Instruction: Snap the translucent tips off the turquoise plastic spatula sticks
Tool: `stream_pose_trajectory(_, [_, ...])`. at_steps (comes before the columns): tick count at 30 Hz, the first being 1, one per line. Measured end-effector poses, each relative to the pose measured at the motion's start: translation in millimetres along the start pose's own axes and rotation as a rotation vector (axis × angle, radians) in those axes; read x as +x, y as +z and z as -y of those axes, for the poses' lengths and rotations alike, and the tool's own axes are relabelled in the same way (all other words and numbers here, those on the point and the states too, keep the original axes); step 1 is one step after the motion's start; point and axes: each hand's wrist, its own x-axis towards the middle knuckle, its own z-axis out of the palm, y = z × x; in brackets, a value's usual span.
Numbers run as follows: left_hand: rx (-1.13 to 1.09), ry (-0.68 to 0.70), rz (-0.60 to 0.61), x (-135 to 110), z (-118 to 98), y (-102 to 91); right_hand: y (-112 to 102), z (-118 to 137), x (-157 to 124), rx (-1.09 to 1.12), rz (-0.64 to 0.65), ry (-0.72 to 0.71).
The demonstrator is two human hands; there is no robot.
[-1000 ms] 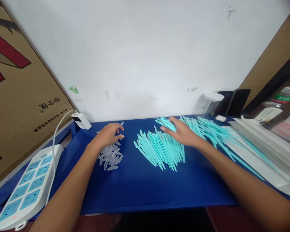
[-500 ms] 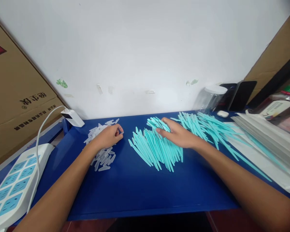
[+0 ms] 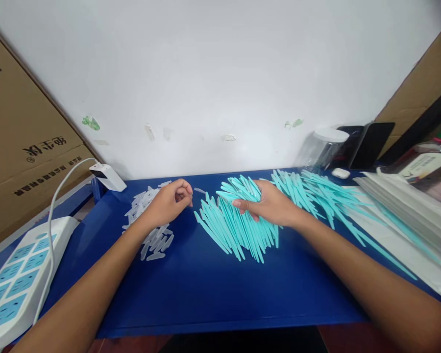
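Observation:
My left hand [image 3: 173, 202] is curled, thumb against fingertips, over the right side of a heap of small translucent caps or sleeves [image 3: 156, 245]. Whatever may be in its fingers is hidden. One translucent piece [image 3: 200, 190] lies apart, just right of these fingers. My right hand [image 3: 270, 202] is closed around a bunch of slim turquoise sticks [image 3: 238, 187], their pointed ends fanning left. Beneath that bunch, a larger pile of the same sticks [image 3: 235, 233] lies on the blue table [image 3: 206, 294].
More turquoise sticks [image 3: 330, 193] spread to the right, beside a stack of white sheets or bags [image 3: 407, 215]. A clear jar [image 3: 325, 149], a dark phone [image 3: 373, 144] and an earbud case [image 3: 340, 173] stand behind. At left are a power strip [image 3: 25, 274] and a white charger [image 3: 108, 176].
My left hand has shifted slightly right and up, and a translucent piece now lies beside it. My right hand has turned a little, its bunch of sticks fanning out more.

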Motion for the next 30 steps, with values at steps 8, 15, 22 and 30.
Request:
stream_pose_trajectory(8, [0.457, 0.231, -0.076, 7, 11, 12.3, -2, -9, 8, -0.086, -0.18, -0.02])
stream_pose_trajectory(15, [0.47, 0.333, 0.159, 25, 19, 31.0, 3, -15, 14, -0.205, -0.279, -0.108])
stream_pose_trajectory(22, [0.475, 0.306, 0.036, 25, 27, 24.9, 2, -17, 13, -0.249, -0.281, -0.076])
stream_pose_trajectory(30, [0.306, 0.106, -0.099, 15, 16, 11.2, -2, -16, 13, -0.236, -0.27, -0.096])
